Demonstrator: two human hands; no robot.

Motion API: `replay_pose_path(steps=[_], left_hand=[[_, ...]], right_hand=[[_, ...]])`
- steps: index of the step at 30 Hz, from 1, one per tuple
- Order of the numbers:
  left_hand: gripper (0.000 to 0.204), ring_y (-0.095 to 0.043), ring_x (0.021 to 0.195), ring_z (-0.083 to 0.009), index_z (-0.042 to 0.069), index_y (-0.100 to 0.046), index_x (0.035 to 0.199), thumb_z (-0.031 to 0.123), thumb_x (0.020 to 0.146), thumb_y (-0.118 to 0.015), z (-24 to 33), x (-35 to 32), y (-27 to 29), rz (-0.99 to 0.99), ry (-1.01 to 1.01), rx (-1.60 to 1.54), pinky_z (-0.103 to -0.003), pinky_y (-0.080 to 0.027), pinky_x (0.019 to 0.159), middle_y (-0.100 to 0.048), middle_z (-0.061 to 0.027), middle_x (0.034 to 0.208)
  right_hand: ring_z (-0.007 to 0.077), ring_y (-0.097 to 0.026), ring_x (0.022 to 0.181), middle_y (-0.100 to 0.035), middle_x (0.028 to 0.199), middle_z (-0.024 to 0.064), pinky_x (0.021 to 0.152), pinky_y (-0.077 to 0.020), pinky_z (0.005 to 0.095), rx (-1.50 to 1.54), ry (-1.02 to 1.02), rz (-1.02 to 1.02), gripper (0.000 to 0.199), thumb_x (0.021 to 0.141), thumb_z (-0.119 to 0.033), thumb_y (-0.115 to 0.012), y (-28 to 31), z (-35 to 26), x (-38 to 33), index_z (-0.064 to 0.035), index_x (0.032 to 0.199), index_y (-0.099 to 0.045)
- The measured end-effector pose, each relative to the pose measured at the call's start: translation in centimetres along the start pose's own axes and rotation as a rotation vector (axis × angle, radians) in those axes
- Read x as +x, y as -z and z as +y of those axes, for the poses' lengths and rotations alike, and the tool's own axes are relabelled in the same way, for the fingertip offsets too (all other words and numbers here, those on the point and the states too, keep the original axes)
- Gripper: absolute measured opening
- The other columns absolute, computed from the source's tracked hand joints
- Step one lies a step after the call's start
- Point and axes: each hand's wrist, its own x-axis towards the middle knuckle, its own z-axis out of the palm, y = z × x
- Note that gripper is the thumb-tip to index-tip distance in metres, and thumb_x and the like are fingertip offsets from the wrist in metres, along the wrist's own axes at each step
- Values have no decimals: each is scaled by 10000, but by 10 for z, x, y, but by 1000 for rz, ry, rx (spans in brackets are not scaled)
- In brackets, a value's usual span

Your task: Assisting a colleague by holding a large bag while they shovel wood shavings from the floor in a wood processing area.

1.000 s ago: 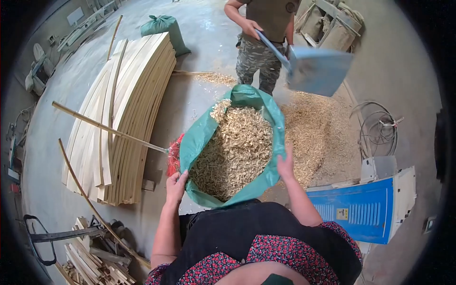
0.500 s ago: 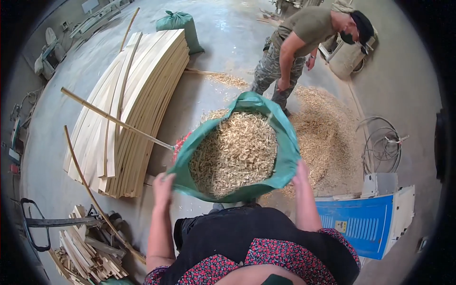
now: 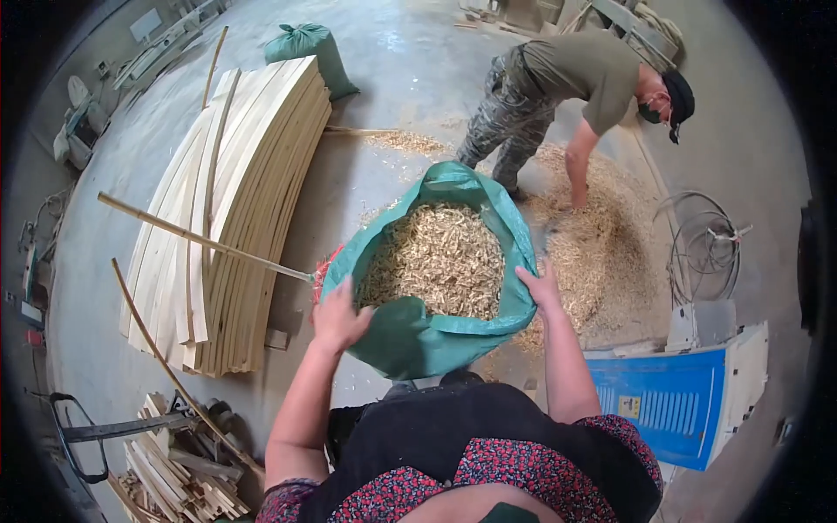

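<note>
A green woven sack (image 3: 401, 344) stands upright in front of me, its mouth wide and full of pale wood shavings (image 3: 445, 261). Its near rim sags inward on the left. At the sack's left side is my left hand (image 3: 338, 318), slightly blurred, fingers apart and thumb toward the opening; whether it touches the sack is hard to see. My right hand (image 3: 542, 286) grips the right rim, thumb over the edge and fingers outside. Beyond the sack, a co-worker (image 3: 567, 96) bends with one arm down into a heap of shavings (image 3: 602, 253).
Long boards (image 3: 218, 227) are stacked at the left, with a bamboo pole (image 3: 192, 235) across them. Wood scraps (image 3: 183, 471) lie at the lower left. A blue panel (image 3: 658, 405) and a coiled cable (image 3: 706, 244) are on the right. A tied green sack (image 3: 318, 61) stands far back.
My left hand has come off the rim and moved right. The near rim has dropped inward. My right hand has shifted up along the rim. The co-worker has bent down, reaching into the heap.
</note>
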Motion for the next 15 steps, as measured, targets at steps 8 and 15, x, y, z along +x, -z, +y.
replay_pose_path(steps=[8, 15], left_hand=[[291, -627, 852, -433, 113, -587, 1099, 278, 864, -542, -75, 31, -57, -53, 212, -5, -523, -495, 769, -654, -238, 890], [231, -586, 933, -461, 47, -607, 1003, 194, 877, -480, -87, -30, -61, 138, 339, -320, -495, -476, 787, -627, -273, 937]], right_hand=[[150, -586, 737, -635, 828, 50, 664, -478, 325, -328, 68, -116, 235, 895, -177, -590, 9, 43, 6, -16, 1058, -641], [198, -635, 849, -649, 911, 90, 741, -515, 337, 92, -302, -49, 258, 911, -79, -497, 67, 64, -80, -14, 1135, -607]])
